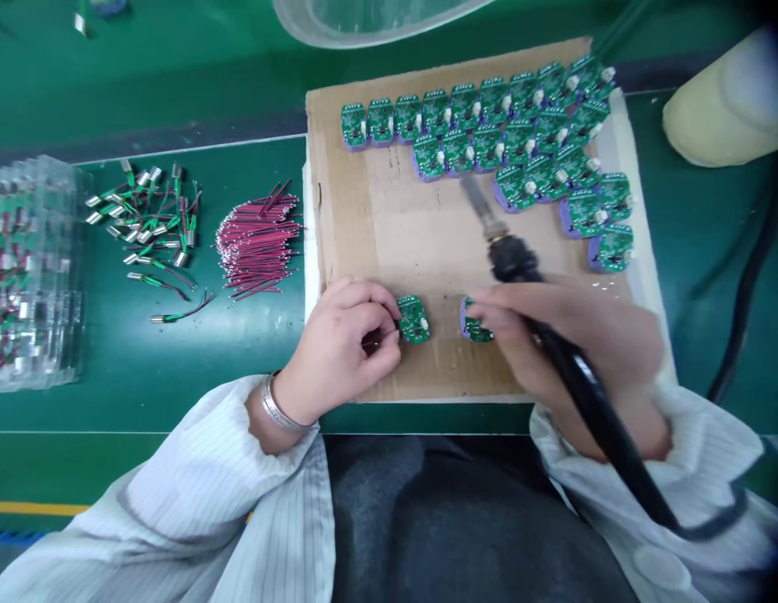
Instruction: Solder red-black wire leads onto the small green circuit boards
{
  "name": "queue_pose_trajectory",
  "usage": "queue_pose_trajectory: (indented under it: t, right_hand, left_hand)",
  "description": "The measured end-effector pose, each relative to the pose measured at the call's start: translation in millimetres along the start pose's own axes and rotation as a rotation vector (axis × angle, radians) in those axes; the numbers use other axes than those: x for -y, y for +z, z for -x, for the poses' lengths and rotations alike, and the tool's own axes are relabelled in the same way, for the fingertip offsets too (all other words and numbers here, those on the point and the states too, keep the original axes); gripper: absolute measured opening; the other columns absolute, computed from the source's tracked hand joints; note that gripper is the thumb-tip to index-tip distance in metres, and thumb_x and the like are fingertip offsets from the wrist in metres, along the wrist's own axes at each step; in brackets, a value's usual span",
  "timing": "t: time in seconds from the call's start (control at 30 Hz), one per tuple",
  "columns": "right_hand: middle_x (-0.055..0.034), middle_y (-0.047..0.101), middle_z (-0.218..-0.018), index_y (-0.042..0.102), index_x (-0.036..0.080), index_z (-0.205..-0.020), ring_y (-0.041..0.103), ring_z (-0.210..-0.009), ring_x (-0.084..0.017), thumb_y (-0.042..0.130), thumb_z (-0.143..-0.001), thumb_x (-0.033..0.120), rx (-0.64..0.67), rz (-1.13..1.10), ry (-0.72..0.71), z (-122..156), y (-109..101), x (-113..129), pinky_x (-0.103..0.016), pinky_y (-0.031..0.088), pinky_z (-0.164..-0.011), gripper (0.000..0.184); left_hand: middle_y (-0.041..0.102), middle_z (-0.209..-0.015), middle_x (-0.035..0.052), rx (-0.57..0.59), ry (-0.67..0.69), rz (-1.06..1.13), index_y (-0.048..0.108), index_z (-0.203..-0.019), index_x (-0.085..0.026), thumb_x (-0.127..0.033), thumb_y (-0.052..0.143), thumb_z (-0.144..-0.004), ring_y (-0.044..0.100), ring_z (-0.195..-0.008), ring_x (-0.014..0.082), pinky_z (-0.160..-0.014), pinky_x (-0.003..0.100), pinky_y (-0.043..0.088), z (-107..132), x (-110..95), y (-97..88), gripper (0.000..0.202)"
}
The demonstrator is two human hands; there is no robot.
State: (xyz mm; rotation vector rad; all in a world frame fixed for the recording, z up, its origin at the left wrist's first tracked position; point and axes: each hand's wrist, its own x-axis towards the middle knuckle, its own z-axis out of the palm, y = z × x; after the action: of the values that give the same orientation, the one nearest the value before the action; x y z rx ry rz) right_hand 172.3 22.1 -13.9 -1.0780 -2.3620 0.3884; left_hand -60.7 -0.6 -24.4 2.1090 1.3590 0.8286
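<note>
My left hand (347, 339) is closed in a pinch at the left edge of a green circuit board (414, 320) lying on the cardboard. A thin reddish wire (372, 342) shows between its fingers; the fingertips partly hide it. My right hand (577, 335), smeared by motion, is wrapped round the black handle of a soldering iron (517, 260). The iron's tip points up and left, over the cardboard below the rows of boards. Another board on a purple base (471, 322) lies partly hidden behind my right fingertips; whether they touch it I cannot tell.
Several green boards on purple bases (489, 146) stand in rows on the cardboard sheet (389, 218). To the left lie a pile of red and black wires (260, 243), loose metal-ended parts with wires (153, 218) and stacked clear trays (33, 276). A pale cylinder (721, 109) and black cable (749, 285) are right.
</note>
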Motion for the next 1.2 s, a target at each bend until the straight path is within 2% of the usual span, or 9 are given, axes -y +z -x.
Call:
queue_pose_trajectory:
  t: [0.1,0.2,0.27,0.47,0.63,0.7,0.83,0.97,1.2]
  right_hand:
    - [-0.0047,0.071,-0.109,0.061,0.023,-0.115,0.067,-0.101,-0.020,0.053,-0.089,0.009,-0.039,-0.074,-0.139,-11.1,14.7,0.1,-0.035,0.054,-0.087,0.030]
    - [-0.0075,0.066,-0.124,0.058,0.021,-0.119,0.060,-0.118,-0.019,0.042,-0.096,0.009,0.086,-0.053,-0.273,-17.1,21.0,-0.3,-0.045,0.041,-0.109,0.031]
    - [-0.0081,0.066,-0.124,0.057,0.021,-0.121,0.060,-0.118,-0.019,0.039,-0.097,0.010,0.153,-0.028,-0.313,-18.0,21.9,0.9,-0.048,0.034,-0.114,0.032]
    - [-0.0065,0.069,-0.118,0.060,0.025,-0.120,0.058,-0.116,-0.025,0.038,-0.098,0.013,0.184,0.059,-0.364,-12.5,24.4,1.5,-0.044,0.039,-0.097,0.033]
    - [-0.0055,0.070,-0.105,0.063,0.028,-0.114,0.062,-0.105,-0.024,0.037,-0.096,0.011,0.148,0.055,-0.386,-8.7,27.7,-1.4,-0.040,0.042,-0.091,0.036]
    - [-0.0058,0.069,-0.103,0.064,0.027,-0.113,0.061,-0.104,-0.025,0.041,-0.095,0.012,0.131,0.059,-0.391,-7.0,28.1,-2.4,-0.042,0.042,-0.091,0.032]
    - [-0.0052,0.067,-0.101,0.062,0.028,-0.115,0.060,-0.104,-0.026,0.051,-0.093,0.015,0.125,0.096,-0.398,-4.5,28.9,-4.7,-0.042,0.043,-0.090,0.028]
    - [-0.0058,0.067,-0.106,0.061,0.027,-0.118,0.060,-0.104,-0.026,0.046,-0.095,0.014,0.135,0.088,-0.390,-4.3,28.0,-4.7,-0.042,0.044,-0.089,0.030]
    - [-0.0072,0.067,-0.108,0.061,0.026,-0.117,0.060,-0.105,-0.025,0.043,-0.096,0.014,0.131,0.051,-0.389,-4.8,26.7,-3.2,-0.042,0.044,-0.089,0.030]
  left_hand:
    - [0.066,-0.087,0.0045,-0.001,0.028,-0.041,0.061,-0.069,-0.017,-0.010,0.060,-0.077,0.059,-0.081,0.0174,-0.078,0.035,0.048,-0.1,1.3,-1.0,0.011]
    - [0.066,-0.092,0.0060,0.008,0.066,-0.078,0.063,-0.074,-0.018,-0.013,0.060,-0.079,0.059,-0.086,0.0189,-0.081,0.037,0.048,1.7,-0.1,-5.7,0.007]
    - [0.066,-0.098,0.0067,-0.019,0.068,-0.102,0.064,-0.081,-0.018,-0.016,0.062,-0.079,0.060,-0.092,0.0203,-0.085,0.039,0.047,6.1,-3.9,-11.1,0.004]
    - [0.065,-0.103,0.0065,-0.279,-0.079,-0.166,0.064,-0.086,-0.020,-0.015,0.062,-0.082,0.059,-0.097,0.0202,-0.089,0.041,0.048,34.5,-11.5,-30.1,0.006]
    - [0.067,-0.101,0.0058,-0.399,-0.262,-0.324,0.064,-0.087,-0.020,-0.016,0.060,-0.086,0.062,-0.099,0.0200,-0.091,0.042,0.050,57.7,15.0,-61.7,0.006]
    - [0.068,-0.098,0.0058,-0.391,-0.337,-0.426,0.064,-0.088,-0.020,-0.016,0.059,-0.086,0.062,-0.097,0.0210,-0.090,0.043,0.050,63.4,30.0,-77.5,0.007]
    - [0.068,-0.087,0.0045,-0.250,-0.398,-0.511,0.064,-0.087,-0.020,-0.017,0.058,-0.086,0.063,-0.086,0.0204,-0.080,0.039,0.052,64.3,53.2,-94.0,0.006]
    - [0.066,-0.082,0.0047,-0.156,-0.385,-0.544,0.062,-0.082,-0.019,-0.016,0.062,-0.083,0.060,-0.080,0.0218,-0.076,0.039,0.051,57.4,63.6,-86.2,0.003]
    - [0.064,-0.085,0.0067,-0.136,-0.363,-0.623,0.058,-0.080,-0.020,-0.014,0.055,-0.088,0.056,-0.083,0.0243,-0.078,0.040,0.046,54.7,61.5,-79.3,0.010]
